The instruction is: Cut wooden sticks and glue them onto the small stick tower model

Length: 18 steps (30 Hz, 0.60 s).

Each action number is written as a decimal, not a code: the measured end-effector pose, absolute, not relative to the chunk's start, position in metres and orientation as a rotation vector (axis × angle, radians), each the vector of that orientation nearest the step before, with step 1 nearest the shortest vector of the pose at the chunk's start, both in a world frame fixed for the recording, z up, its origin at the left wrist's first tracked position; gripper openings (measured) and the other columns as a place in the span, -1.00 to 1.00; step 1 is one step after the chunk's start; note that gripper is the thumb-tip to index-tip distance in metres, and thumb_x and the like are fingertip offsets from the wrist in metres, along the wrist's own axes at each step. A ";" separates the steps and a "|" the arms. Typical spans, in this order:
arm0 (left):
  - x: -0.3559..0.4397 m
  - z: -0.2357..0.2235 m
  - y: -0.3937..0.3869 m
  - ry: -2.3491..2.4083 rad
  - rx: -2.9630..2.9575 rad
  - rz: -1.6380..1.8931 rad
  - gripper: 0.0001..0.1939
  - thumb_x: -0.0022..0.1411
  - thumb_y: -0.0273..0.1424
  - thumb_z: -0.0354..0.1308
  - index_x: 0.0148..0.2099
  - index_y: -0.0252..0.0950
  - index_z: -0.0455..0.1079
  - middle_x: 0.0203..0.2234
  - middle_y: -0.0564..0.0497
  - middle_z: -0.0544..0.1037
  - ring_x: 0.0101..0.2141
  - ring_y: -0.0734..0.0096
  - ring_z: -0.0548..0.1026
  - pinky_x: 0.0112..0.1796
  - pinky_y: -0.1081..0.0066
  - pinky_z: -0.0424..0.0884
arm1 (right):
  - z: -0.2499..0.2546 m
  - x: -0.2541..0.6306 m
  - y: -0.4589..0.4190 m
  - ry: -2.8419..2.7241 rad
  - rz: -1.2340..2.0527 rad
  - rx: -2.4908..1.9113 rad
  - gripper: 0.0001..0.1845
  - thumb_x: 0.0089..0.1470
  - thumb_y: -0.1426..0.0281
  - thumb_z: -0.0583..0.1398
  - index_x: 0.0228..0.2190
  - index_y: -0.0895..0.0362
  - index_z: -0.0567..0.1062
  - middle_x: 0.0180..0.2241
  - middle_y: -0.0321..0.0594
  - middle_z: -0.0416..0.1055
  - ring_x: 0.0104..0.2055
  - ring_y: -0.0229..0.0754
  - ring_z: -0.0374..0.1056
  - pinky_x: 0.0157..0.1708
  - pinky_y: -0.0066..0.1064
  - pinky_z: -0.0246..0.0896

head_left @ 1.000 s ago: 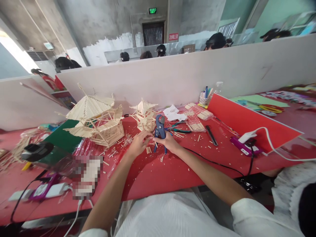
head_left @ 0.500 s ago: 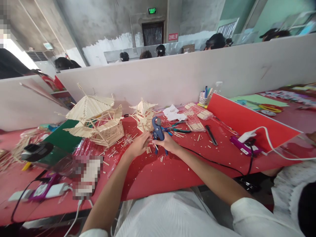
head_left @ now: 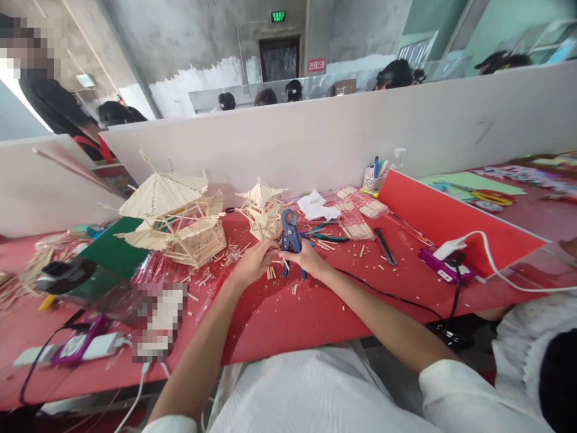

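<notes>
My right hand [head_left: 309, 257] is wrapped round the handles of a blue pipe cutter [head_left: 291, 234], its curved jaw pointing up and away from me. Close beside the cutter, my left hand [head_left: 256, 262] has its fingers pinched together; what lies between them is too small to make out. A short pale wooden stick [head_left: 286, 264] shows just below the right hand's fingers. Behind the hands stands a small tiered pavilion model [head_left: 261, 213] built of wooden sticks. A larger stick pavilion [head_left: 174, 219] stands to the left, its roof covered in rows of sticks.
Pliers [head_left: 331, 237], a black-handled knife [head_left: 385, 246] and bagged sticks [head_left: 358, 228] lie to the right on the red table [head_left: 279, 331]. A bottle [head_left: 85, 285] lies at left near a purple power strip [head_left: 81, 340]. A red board [head_left: 455, 222] and a white partition [head_left: 315, 144] border the space.
The cutter has turned slightly in my right hand, its jaw shifting a little. My left hand stays beside it. At the far left, a person in dark clothing has come further into view.
</notes>
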<state>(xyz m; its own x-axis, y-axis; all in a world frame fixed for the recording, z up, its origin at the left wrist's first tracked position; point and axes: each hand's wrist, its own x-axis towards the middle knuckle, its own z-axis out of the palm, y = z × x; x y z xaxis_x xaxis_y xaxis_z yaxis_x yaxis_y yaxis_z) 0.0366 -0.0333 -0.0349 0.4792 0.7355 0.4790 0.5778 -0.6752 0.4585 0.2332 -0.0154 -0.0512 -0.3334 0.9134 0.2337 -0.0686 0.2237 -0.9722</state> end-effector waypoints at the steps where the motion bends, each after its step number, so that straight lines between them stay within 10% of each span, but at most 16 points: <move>1: 0.037 -0.034 -0.034 1.127 2.484 0.989 -0.85 0.46 -0.34 -0.03 -0.07 -0.23 0.34 -0.19 -0.04 0.53 -0.20 0.36 0.51 -0.14 0.39 0.37 | -0.051 0.233 -0.016 -1.549 1.273 -0.820 -0.68 -0.13 0.22 0.40 -0.37 0.11 0.48 -0.46 -0.31 0.46 -0.38 -0.16 0.36 -0.29 -0.31 0.30; 18: 0.038 -0.032 -0.035 1.122 2.523 0.863 -0.89 0.44 -0.39 -0.12 -0.15 -0.24 0.20 -0.33 -0.02 0.46 -0.37 0.38 0.42 -0.29 0.40 0.32 | -0.051 0.231 -0.021 -1.562 1.265 -0.818 -0.70 -0.15 0.27 0.41 -0.39 0.15 0.51 -0.43 -0.30 0.49 -0.37 -0.17 0.36 -0.24 -0.32 0.28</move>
<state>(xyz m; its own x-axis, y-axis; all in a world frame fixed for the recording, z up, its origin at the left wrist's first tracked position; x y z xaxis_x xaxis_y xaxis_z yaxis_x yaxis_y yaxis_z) 0.0382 -0.0355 -0.0319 0.5284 0.7396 0.4169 0.5926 -0.6729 0.4427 0.2311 -0.0207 -0.0509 -0.3412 0.9060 0.2506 -0.0569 0.2462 -0.9675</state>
